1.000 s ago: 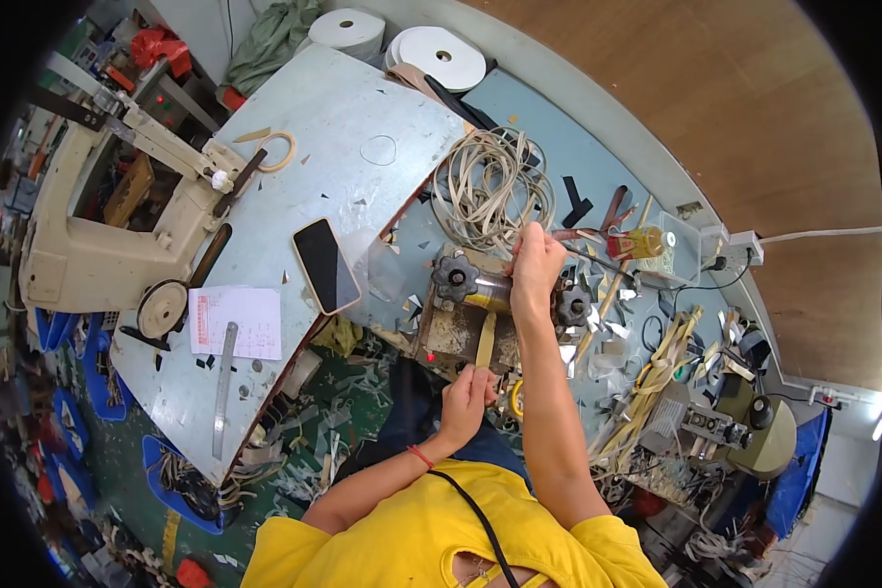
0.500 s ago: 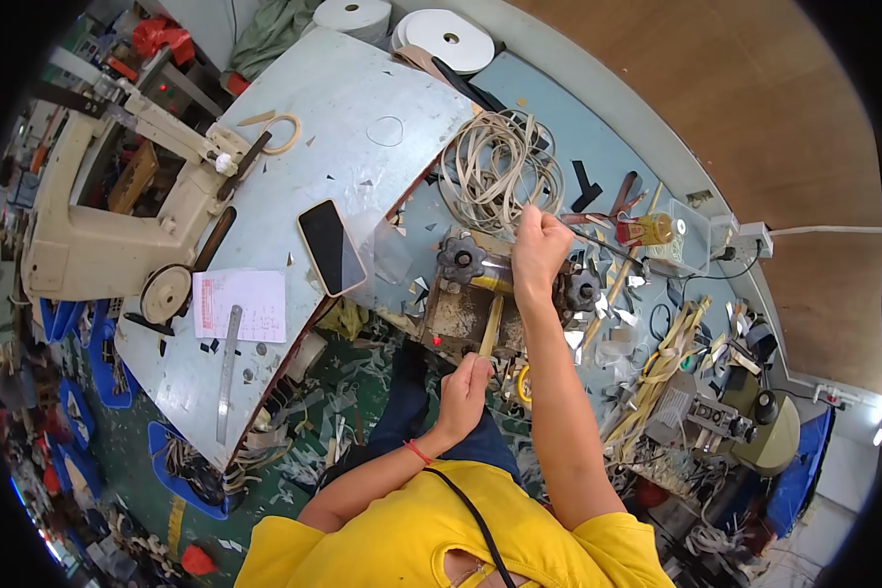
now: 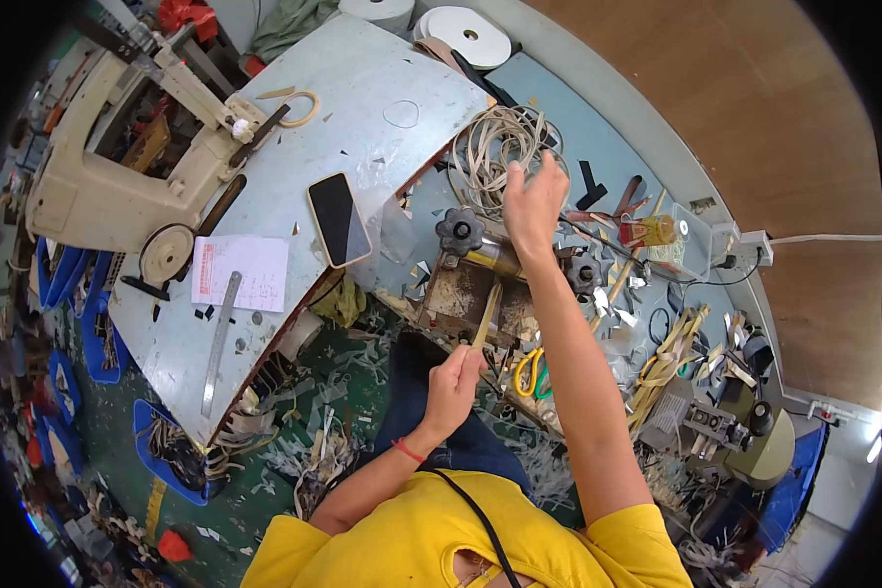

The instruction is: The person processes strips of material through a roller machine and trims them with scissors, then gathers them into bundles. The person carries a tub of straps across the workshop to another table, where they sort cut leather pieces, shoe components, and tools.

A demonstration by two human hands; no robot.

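Observation:
My left hand (image 3: 453, 390) is closed on one end of a tan strip (image 3: 487, 316). The strip's other end runs into a small bench machine (image 3: 458, 291) with dark star-shaped knobs (image 3: 461, 232) and a metal roller (image 3: 498, 257). Beyond the machine, my right hand (image 3: 536, 204) reaches out with thumb and fingers apart, at the near edge of a loose coil of pale strips (image 3: 495, 157). Whether its fingertips touch the coil I cannot tell. Yellow-handled scissors (image 3: 527, 372) lie beside the machine, below my right forearm.
On the left table (image 3: 265, 147) are a phone (image 3: 340, 220), a paper sheet (image 3: 240, 272) and a metal ruler (image 3: 221, 343). A sewing machine (image 3: 78, 196) stands farther left. White rolls (image 3: 465, 37) sit at the back. At right are a clear box (image 3: 691, 240) and several strip offcuts (image 3: 671, 358).
My right hand has gone from a closed fist above the machine to spread fingers farther forward by the coil. The left hand keeps its hold on the strip. The view has shifted slightly.

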